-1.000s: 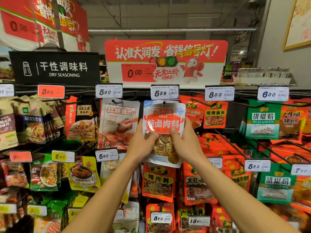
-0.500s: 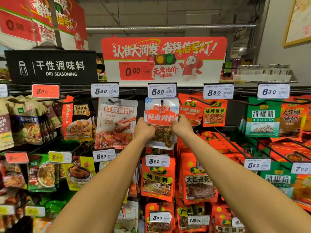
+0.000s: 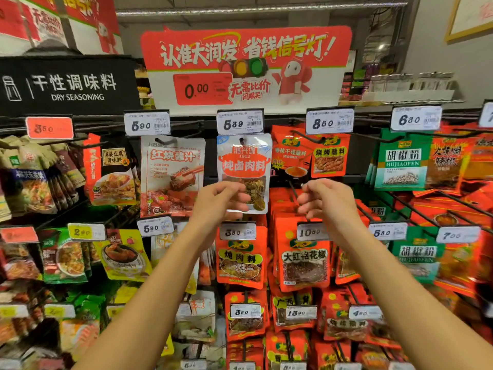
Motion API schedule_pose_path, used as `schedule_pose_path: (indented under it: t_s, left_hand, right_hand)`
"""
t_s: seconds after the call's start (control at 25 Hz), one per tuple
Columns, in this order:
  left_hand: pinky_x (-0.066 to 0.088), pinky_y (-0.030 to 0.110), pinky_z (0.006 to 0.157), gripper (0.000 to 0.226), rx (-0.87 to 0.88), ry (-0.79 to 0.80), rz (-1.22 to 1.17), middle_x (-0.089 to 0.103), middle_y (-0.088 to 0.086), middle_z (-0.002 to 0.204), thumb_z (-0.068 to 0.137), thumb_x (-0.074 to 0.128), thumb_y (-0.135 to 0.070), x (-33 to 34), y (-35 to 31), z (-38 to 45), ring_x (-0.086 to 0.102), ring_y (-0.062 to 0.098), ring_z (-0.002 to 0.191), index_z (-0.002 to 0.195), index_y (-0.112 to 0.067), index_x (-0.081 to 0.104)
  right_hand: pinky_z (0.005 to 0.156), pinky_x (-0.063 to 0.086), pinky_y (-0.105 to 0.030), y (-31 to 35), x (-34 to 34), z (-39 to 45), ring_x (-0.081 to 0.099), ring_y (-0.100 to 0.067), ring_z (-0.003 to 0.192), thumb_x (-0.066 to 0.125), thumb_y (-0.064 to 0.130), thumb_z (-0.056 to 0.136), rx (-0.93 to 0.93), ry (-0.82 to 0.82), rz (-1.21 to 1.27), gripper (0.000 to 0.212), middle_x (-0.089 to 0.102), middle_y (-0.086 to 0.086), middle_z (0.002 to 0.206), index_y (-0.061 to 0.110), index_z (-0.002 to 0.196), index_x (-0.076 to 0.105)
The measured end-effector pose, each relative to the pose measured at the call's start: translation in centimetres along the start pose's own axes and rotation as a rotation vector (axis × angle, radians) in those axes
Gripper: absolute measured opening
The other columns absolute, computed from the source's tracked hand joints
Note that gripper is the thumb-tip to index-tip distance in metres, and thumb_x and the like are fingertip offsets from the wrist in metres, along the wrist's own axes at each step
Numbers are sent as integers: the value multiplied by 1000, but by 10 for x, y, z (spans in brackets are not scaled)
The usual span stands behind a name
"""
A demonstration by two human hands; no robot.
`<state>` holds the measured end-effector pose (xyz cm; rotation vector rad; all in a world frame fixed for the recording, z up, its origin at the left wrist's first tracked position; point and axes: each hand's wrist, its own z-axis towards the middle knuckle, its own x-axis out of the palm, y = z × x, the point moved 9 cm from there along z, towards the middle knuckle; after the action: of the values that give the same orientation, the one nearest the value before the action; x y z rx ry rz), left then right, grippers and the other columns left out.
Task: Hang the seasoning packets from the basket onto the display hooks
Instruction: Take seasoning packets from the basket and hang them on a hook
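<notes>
Both hands have just let go: the left hand (image 3: pixel 216 201) and right hand (image 3: pixel 326 200) hover loosely curled, empty. The stew-spice packet (image 3: pixel 244 166) hangs above their fingertips on its display hook (image 3: pixel 242 141), so this one looks hung.

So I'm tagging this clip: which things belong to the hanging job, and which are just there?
Job: white-and-red clear-window seasoning packet on its black hook; left hand; right hand.
Just there: green pepper-powder packets; black Dry Seasoning sign.

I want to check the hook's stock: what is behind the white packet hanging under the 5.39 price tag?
The white stew-spice packet hangs on its hook. It covers everything directly behind it, so more packets cannot be confirmed. The left hand overlaps its lower left corner.
</notes>
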<state>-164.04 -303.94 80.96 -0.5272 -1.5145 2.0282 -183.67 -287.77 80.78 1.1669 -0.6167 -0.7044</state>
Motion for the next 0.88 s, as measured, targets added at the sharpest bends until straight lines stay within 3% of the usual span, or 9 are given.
schedule_pose_path:
  t_s: [0.24,0.64,0.8,0.88]
  left_hand:
    - [57,24,57,21,-259,42,-46,75,10,80,101,55,-19,63,106,-96,68,15,61,94,-10,72]
    - [44,24,55,18,-987,-132,15,66,5,77,99,51,-14,200,375,-299,57,13,58,93,-13,68]
    - [49,22,51,13,-1233,-172,91,69,6,81,98,56,-16,213,486,-380,63,15,59,101,-10,68]
    - [51,24,58,16,-1370,-169,110,70,11,86,97,58,-16,220,551,-426,65,22,66,104,-6,68]
  right_hand:
    - [37,43,-21,-105,-122,-97,59,-20,41,56,9,92,163,17,35,28,65,-13,59,15,68,69]
    - [35,38,-20,-397,-294,-255,51,-14,34,51,3,97,873,-27,-194,28,61,-4,49,9,72,60]
    - [43,47,-24,-511,-334,-335,60,-18,43,59,7,90,1127,-67,-326,18,67,-8,58,10,75,69]
    - [57,58,-36,-576,-354,-380,67,-24,59,64,16,87,1228,-79,-433,15,72,-11,68,15,74,70]
